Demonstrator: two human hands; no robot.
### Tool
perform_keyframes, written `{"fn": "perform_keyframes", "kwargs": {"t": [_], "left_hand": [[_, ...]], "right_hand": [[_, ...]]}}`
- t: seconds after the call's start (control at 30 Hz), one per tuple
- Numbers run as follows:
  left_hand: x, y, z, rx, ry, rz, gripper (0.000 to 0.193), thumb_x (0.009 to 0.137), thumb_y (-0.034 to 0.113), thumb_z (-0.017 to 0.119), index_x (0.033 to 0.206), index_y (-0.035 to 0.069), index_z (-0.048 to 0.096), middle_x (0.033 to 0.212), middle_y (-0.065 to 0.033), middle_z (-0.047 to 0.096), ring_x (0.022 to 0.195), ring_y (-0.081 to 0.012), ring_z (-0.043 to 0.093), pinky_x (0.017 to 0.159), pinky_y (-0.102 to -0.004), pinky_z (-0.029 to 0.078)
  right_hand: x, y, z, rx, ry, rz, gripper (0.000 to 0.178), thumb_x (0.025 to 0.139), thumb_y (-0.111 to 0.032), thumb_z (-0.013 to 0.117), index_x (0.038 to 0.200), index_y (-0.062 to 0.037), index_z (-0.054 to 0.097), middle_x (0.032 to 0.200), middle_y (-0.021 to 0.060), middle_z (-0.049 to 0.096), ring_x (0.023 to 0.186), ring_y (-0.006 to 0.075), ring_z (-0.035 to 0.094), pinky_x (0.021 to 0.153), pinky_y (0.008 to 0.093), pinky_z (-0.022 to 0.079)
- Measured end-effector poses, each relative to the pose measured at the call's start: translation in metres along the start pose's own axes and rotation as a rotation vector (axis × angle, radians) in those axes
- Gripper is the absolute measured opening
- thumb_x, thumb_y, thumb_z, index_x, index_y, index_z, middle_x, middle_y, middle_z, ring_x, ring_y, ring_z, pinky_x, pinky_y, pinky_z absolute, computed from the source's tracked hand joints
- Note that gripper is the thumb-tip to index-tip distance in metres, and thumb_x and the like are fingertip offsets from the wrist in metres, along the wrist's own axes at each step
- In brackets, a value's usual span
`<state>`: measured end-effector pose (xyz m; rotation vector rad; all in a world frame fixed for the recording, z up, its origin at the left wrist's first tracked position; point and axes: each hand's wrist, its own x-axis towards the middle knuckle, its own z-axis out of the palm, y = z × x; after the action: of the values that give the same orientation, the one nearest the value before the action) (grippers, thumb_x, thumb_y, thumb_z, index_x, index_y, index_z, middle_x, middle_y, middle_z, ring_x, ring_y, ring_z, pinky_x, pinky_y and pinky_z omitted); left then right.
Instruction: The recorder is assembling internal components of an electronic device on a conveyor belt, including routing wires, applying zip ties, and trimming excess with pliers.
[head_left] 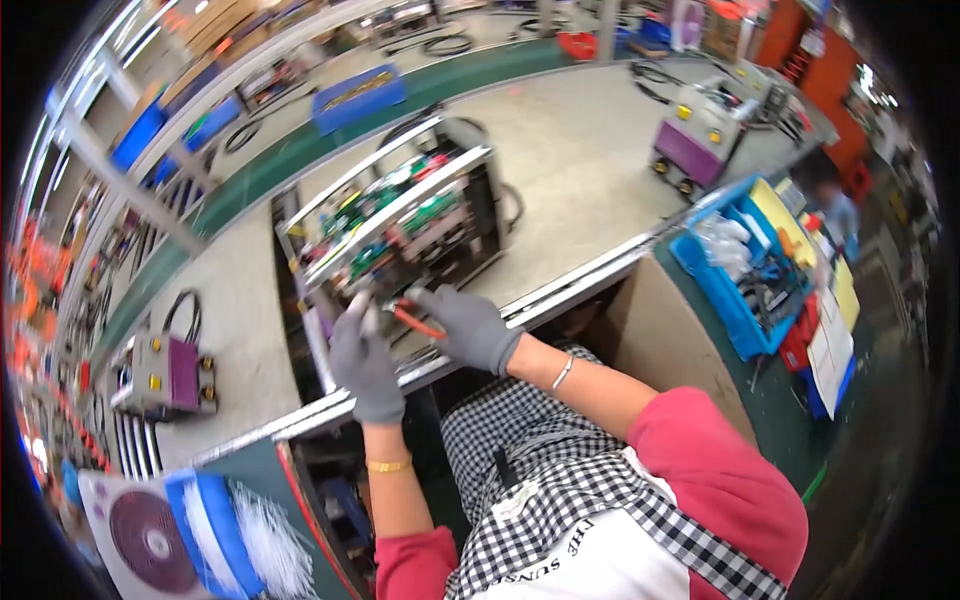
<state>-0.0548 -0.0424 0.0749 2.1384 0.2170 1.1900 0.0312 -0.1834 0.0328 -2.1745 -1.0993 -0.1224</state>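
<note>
My right hand (470,328), in a grey glove, is closed around red-handled pliers (418,321) whose jaws point left. Close to the jaws is my left hand (366,368), gloved too, its fingers drawn together and blurred at the tips. Whatever they pinch is too small to make out. Just beyond both hands stands an open metal-framed machine (430,215) with green circuit boards, wires and small red parts inside. Its near lower corner lies by my fingertips.
Purple-fronted machines stand at left (168,378) and far right (690,140). A blue bin (735,290) with tools and bags sits at my right. A blue tray (358,100) lies beyond. White strands in a blue holder (215,535) are lower left. A metal rail (570,285) edges the bench.
</note>
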Motion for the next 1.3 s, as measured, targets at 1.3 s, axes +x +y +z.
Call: {"fn": "perform_keyframes", "kwargs": {"t": [1.3], "left_hand": [[-0.339, -0.109, -0.021, -1.473, 0.402, -1.463, 0.049, 0.098, 0.024, 0.061, 0.142, 0.008, 0.045, 0.123, -0.0164, 0.065, 0.084, -0.0209, 0.064, 0.087, -0.0409, 0.053]], "right_hand": [[-0.104, 0.054, -0.088, -0.011, -0.243, -0.143, 0.029, 0.093, -0.011, 0.062, 0.119, 0.0001, 0.064, 0.116, 0.0147, 0.066, 0.110, 0.0312, 0.061, 0.099, 0.0397, 0.045]]}}
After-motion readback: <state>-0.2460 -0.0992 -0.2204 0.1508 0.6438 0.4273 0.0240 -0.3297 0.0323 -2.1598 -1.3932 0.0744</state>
